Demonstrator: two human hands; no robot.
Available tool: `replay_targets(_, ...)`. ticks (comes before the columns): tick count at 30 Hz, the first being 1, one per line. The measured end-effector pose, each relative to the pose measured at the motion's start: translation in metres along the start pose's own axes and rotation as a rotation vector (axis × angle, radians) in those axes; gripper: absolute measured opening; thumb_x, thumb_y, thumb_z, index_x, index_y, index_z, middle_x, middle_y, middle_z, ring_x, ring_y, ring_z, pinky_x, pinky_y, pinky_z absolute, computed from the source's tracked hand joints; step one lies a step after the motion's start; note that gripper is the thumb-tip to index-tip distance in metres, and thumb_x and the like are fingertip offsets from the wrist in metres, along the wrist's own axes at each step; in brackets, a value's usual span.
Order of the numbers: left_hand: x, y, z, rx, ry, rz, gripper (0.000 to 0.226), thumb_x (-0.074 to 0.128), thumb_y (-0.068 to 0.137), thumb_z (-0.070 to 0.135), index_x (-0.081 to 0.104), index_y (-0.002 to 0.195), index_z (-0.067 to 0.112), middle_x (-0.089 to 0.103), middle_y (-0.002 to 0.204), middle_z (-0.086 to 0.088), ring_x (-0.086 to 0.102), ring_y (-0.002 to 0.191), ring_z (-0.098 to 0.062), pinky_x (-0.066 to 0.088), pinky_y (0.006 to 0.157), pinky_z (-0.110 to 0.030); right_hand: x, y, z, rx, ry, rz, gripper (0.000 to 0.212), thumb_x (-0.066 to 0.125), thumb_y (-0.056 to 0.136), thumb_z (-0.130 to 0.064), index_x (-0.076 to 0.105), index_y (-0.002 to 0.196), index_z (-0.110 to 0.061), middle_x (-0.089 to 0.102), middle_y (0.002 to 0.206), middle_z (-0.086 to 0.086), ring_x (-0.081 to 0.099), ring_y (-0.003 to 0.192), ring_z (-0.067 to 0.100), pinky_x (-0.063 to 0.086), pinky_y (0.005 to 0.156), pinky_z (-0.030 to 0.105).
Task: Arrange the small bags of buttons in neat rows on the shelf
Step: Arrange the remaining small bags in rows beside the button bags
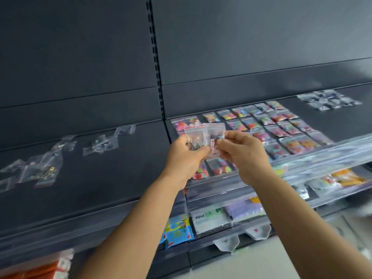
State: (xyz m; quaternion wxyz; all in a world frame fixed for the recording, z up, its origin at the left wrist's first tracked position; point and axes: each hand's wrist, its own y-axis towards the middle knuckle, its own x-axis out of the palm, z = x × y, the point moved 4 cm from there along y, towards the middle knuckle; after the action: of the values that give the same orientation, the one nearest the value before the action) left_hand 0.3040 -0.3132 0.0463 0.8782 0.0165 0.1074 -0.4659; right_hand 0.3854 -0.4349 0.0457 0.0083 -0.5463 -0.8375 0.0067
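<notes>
My left hand [187,158] grips a small stack of clear zip bags [203,135] holding dark buttons, raised above the shelf's front edge. My right hand [239,152] pinches the right side of that stack between thumb and fingers. Behind the hands, bags of colourful buttons [267,125] lie in neat rows on the dark shelf [332,121]. A small block of bags with dark buttons [328,100] lies at the back right. On the left shelf section, loose clear bags [100,142] and a scattered pile [38,170] lie out of order.
A slotted upright [157,63] divides the two shelf sections against the dark back panel. Clear price strips [322,156] run along the shelf fronts. Lower shelves hold packaged goods, among them a blue packet [177,232] and orange items [346,177].
</notes>
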Motion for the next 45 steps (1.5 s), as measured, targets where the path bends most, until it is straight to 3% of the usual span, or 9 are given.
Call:
replay_targets(4, 0.079, -0.001, 0.018, 0.024, -0.047, -0.059, 0.021, 0.071, 0.08, 0.01, 0.062, 0.098, 0.011, 0.071, 0.087, -0.006, 0.062, 0.068, -0.015, 0.053, 0.062, -0.033, -0.081, 0.008, 0.0, 0.038, 0.045, 0.062, 0.01, 0.063, 0.086, -0.003, 0.067, 0.082, -0.012, 0.066, 0.072, 0.006, 0.061, 0.067, 0.017, 0.055, 0.07, 0.034)
replay_targets(9, 0.164, 0.006, 0.039, 0.066, -0.05, -0.135, 0.006, 0.061, 0.087, 0.009, 0.065, 0.089, 0.012, 0.071, 0.084, -0.01, 0.067, 0.075, -0.022, 0.055, 0.072, -0.037, -0.165, 0.019, -0.004, 0.043, 0.069, 0.217, 0.016, 0.062, 0.085, 0.002, 0.062, 0.084, -0.013, 0.063, 0.072, 0.006, 0.06, 0.064, 0.017, 0.057, 0.072, 0.034)
replay_targets(13, 0.221, 0.022, 0.051, 0.084, -0.012, -0.189, 0.012, 0.058, 0.087, 0.008, 0.064, 0.085, 0.018, 0.072, 0.084, -0.009, 0.068, 0.077, -0.022, 0.056, 0.068, -0.035, -0.218, 0.032, -0.001, 0.059, 0.082, 0.281, 0.014, 0.061, 0.085, 0.004, 0.065, 0.09, -0.008, 0.069, 0.081, 0.011, 0.066, 0.074, 0.027, 0.057, 0.08, 0.038)
replay_targets(18, 0.29, 0.05, 0.065, 0.084, -0.078, -0.284, 0.008, 0.059, 0.087, 0.008, 0.066, 0.086, 0.013, 0.072, 0.08, -0.007, 0.064, 0.067, -0.017, 0.055, 0.055, -0.026, -0.276, 0.06, 0.0, 0.054, 0.031, 0.352, 0.013, 0.06, 0.086, -0.001, 0.07, 0.092, -0.008, 0.072, 0.08, 0.011, 0.069, 0.071, 0.021, 0.059, 0.069, 0.029)
replay_targets(21, 0.332, 0.078, 0.069, 0.089, -0.089, -0.314, 0.008, 0.06, 0.089, 0.015, 0.067, 0.084, 0.016, 0.072, 0.081, -0.005, 0.063, 0.073, -0.015, 0.055, 0.07, -0.03, -0.311, 0.09, -0.001, 0.032, -0.005, 0.43, 0.014, 0.061, 0.088, -0.01, 0.07, 0.08, -0.016, 0.07, 0.069, 0.002, 0.065, 0.064, 0.015, 0.058, 0.064, 0.027)
replay_targets(25, 0.38, 0.117, 0.072, 0.072, -0.083, -0.343, 0.008, 0.061, 0.089, 0.016, 0.065, 0.083, 0.02, 0.068, 0.078, 0.001, 0.06, 0.07, -0.013, 0.053, 0.064, -0.023, -0.35, 0.129, -0.003, 0.048, -0.084, 0.466, 0.014, 0.061, 0.089, -0.013, 0.069, 0.078, -0.017, 0.068, 0.066, 0.0, 0.062, 0.062, 0.013, 0.056, 0.067, 0.029)
replay_targets(30, 0.43, 0.158, 0.071, 0.033, -0.026, -0.377, 0.004, 0.061, 0.089, 0.021, 0.065, 0.086, 0.023, 0.071, 0.086, -0.002, 0.064, 0.076, -0.017, 0.056, 0.08, -0.038, -0.389, 0.171, 0.004, 0.082, -0.078, 0.498, 0.008, 0.06, 0.088, -0.003, 0.065, 0.086, -0.009, 0.068, 0.071, 0.006, 0.06, 0.059, 0.014, 0.049, 0.056, 0.024)
replay_targets(37, 0.476, 0.202, 0.058, -0.012, 0.056, -0.264, 0.021, 0.068, 0.083, 0.018, 0.049, 0.088, 0.025, 0.069, 0.088, -0.005, 0.068, 0.082, -0.028, 0.056, 0.08, -0.046, -0.441, 0.225, 0.021, 0.124, -0.221, 0.521, 0.022, 0.06, 0.083, -0.001, 0.057, 0.099, -0.017, 0.068, 0.068, 0.004, 0.059, 0.056, 0.017, 0.05, 0.059, 0.032)
replay_targets(45, 0.517, 0.213, 0.062, 0.065, 0.24, -0.025, 0.029, 0.066, 0.083, 0.014, 0.044, 0.098, 0.024, 0.057, 0.099, -0.002, 0.056, 0.079, -0.014, 0.044, 0.072, -0.027, -0.484, 0.284, 0.042, 0.092, -0.589, 0.349, 0.027, 0.054, 0.081, -0.009, 0.055, 0.104, -0.022, 0.066, 0.073, -0.005, 0.063, 0.073, 0.021, 0.048, 0.068, 0.027)
